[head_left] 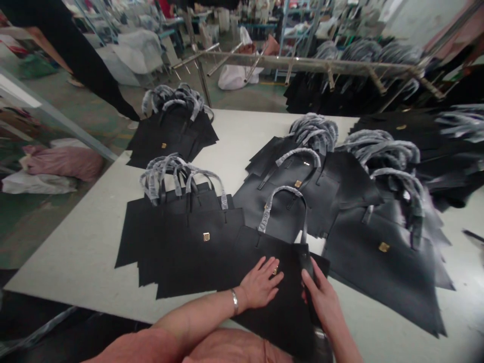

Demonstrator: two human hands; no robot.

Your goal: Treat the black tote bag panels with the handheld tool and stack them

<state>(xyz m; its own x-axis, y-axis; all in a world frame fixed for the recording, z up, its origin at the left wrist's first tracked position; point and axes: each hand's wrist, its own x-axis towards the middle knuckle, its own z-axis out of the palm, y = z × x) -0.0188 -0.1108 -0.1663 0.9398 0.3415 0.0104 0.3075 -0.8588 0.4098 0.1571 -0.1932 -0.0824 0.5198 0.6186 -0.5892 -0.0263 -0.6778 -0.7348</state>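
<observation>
A black leather bag panel with a plastic-wrapped handle lies at the table's near side. My left hand rests flat on it, fingers spread, beside and partly over a small gold clasp. At the panel's right edge, my right hand is closed around a long black object. That object has a shiny lower end, and I cannot make out its kind. Just left lies a fanned stack of similar bag panels, the top one bearing a gold clasp.
More stacked bag panels lie on the white table: at the back left, in the middle and at the right. Behind the table stands a metal rack with hanging panels. A person's dark-clothed leg is at the far left.
</observation>
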